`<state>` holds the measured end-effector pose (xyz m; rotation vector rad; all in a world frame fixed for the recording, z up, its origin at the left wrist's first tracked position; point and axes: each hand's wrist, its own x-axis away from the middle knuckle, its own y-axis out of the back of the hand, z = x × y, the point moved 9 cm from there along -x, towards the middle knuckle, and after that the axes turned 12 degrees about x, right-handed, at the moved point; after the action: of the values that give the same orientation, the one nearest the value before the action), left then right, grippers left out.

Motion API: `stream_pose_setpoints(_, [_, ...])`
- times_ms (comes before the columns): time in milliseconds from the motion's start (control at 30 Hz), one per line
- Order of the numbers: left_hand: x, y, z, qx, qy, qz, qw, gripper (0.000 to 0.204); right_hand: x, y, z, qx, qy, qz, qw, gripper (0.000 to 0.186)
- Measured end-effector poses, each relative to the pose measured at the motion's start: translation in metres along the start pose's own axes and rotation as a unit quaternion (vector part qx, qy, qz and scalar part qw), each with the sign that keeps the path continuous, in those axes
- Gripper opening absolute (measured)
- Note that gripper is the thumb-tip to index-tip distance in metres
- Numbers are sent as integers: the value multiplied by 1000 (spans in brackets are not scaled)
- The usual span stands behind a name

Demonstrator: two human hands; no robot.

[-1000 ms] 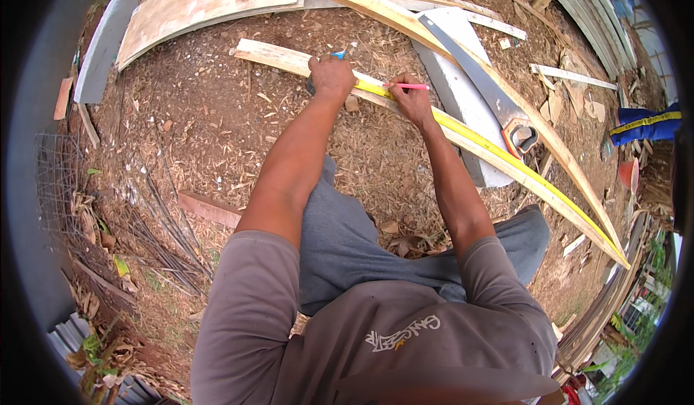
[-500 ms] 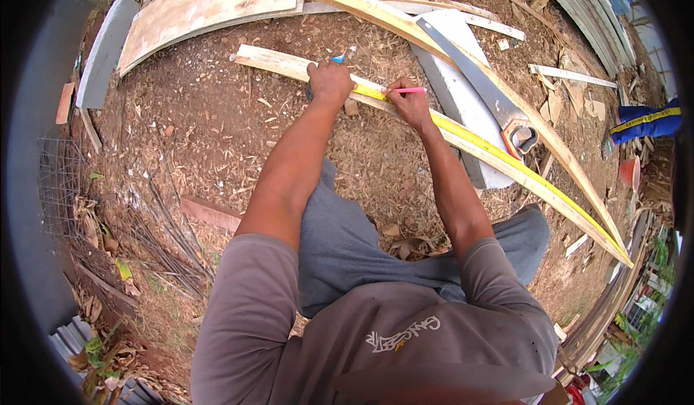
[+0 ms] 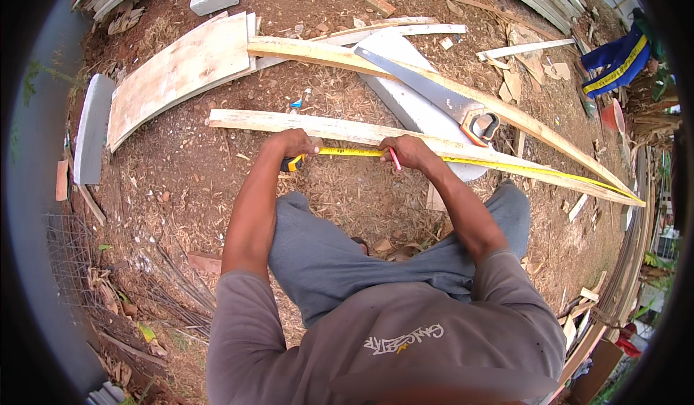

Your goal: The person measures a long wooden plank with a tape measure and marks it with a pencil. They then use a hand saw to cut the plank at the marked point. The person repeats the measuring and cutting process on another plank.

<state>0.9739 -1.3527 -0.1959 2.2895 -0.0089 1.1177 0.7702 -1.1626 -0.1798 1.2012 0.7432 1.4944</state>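
Note:
My left hand (image 3: pixel 294 143) is closed around a black and yellow tape measure (image 3: pixel 292 163). Its yellow blade (image 3: pixel 347 152) is pulled out to the right, passing my right hand and running along the long wooden strip (image 3: pixel 267 121) to its far right end. My right hand (image 3: pixel 409 151) is closed on a thin pink pencil-like stick (image 3: pixel 395 160), and its fingers are at the blade. Between the hands, the blade hangs on my side of the strip, apart from its upper face. Whether the right fingers also pinch the blade is hard to see.
Beyond the strip, a handsaw (image 3: pixel 434 90) lies across a longer timber (image 3: pixel 520 112) and a pale block (image 3: pixel 401 105). A plywood sheet (image 3: pixel 181 72) lies at the far left. A small blue object (image 3: pixel 296 103) rests on the chip-strewn ground, and wire mesh (image 3: pixel 69 253) stands by the left wall.
Both hands have drawn back toward me, bringing the near stretch of blade off the strip's top. The pink stick now points down toward me. The view has tilted, showing more ground beyond.

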Motion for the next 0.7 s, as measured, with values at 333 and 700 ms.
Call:
stream_pose_setpoints(333, [-26,-111,-167,-12,-138,207,969,64,104,-13,-62,-102,3,61,993,35])
stream_pose_setpoints(700, [-88,-188,-258,89,-102,248,959,31,196,54,-140,-85,-201,-66,974,42])
